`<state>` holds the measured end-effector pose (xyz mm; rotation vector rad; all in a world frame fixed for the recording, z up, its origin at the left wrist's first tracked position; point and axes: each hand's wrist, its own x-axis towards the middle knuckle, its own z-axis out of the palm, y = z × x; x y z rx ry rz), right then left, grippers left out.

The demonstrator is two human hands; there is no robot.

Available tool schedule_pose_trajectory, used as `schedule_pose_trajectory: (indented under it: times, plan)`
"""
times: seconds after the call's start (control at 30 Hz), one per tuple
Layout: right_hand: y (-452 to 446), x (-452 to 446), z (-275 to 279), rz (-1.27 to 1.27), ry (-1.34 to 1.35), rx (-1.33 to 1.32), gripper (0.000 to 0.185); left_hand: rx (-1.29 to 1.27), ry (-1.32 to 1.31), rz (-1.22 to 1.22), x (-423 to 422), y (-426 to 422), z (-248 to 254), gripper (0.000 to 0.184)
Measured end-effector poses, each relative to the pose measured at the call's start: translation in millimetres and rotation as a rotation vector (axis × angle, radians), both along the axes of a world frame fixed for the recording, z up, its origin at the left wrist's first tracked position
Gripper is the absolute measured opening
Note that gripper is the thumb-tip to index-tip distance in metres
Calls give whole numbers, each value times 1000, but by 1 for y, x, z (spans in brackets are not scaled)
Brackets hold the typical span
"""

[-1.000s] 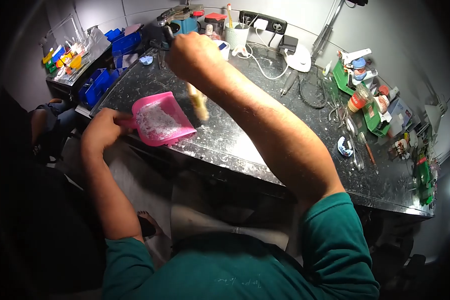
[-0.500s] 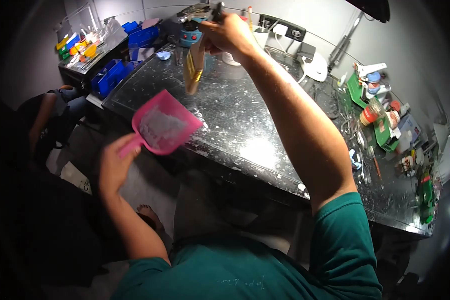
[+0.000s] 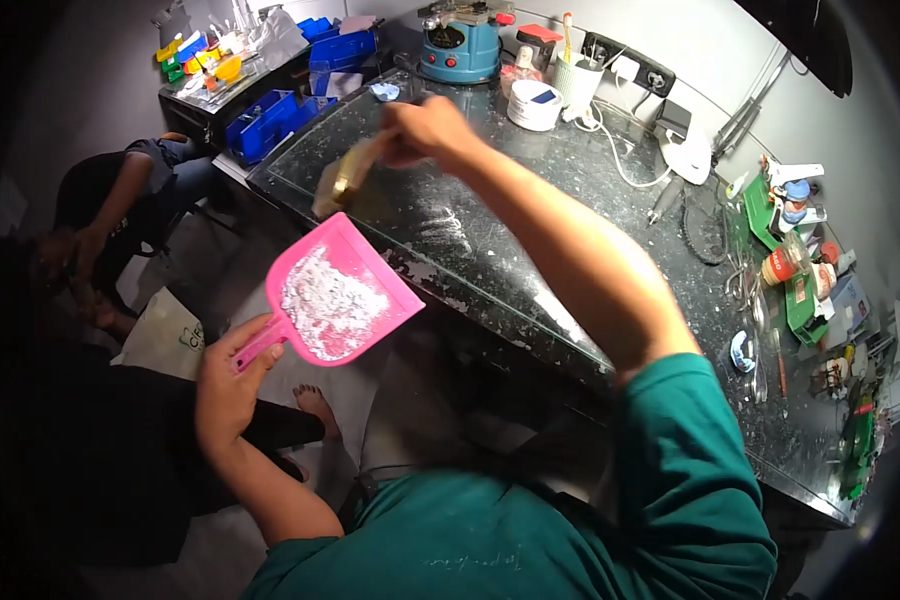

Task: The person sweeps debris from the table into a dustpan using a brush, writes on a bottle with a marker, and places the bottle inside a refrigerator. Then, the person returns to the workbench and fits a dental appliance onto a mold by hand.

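Observation:
Closed round the handle of a pink dustpan, my left hand is off the front edge of the black bench. White powder and flakes lie in the pan. My right hand grips a flat brush, whose bristle end points down and left over the bench's left edge, above the pan's far corner. The brush is blurred. White residue streaks the bench top to the right of the brush.
A blue machine, a white tub and a cup stand at the back. Green trays and tools line the right side. Blue bins are at the left, near a seated person.
My left hand has drawn the dustpan off the bench edge, toward me. The brush has swung to the bench's left edge, still in my right hand. The camera view has shifted.

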<state>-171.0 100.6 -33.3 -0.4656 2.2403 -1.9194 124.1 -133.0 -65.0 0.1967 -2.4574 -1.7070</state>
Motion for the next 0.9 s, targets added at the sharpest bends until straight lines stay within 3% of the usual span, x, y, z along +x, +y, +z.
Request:
schedule_pose_trajectory:
  times: [0.13,0.23,0.33,0.43,0.6,0.63,0.73,0.9]
  plan:
    - [108,80,36,-197,-156,179,39,-52,-21,-44,-10,-13,6,37]
    - [188,112,40,-226,-177,229,40,19,-25,-112,-24,-15,5,40]
    - [238,127,63,-313,-142,279,35,-64,-9,-140,-34,-7,8,40]
    - [227,121,70,-242,-10,147,34,-71,34,-109,-32,-7,6,39]
    - [113,104,54,3,-56,133,29,-153,38,-24,-14,-21,19,37]
    - [93,111,49,19,-156,-62,30,-175,17,-7,-8,-20,25,37]
    - [85,120,41,66,-61,149,30,-177,-29,15,-4,-20,32,37]
    - [152,140,59,-19,-116,378,31,-170,9,-49,-21,-16,28,40]
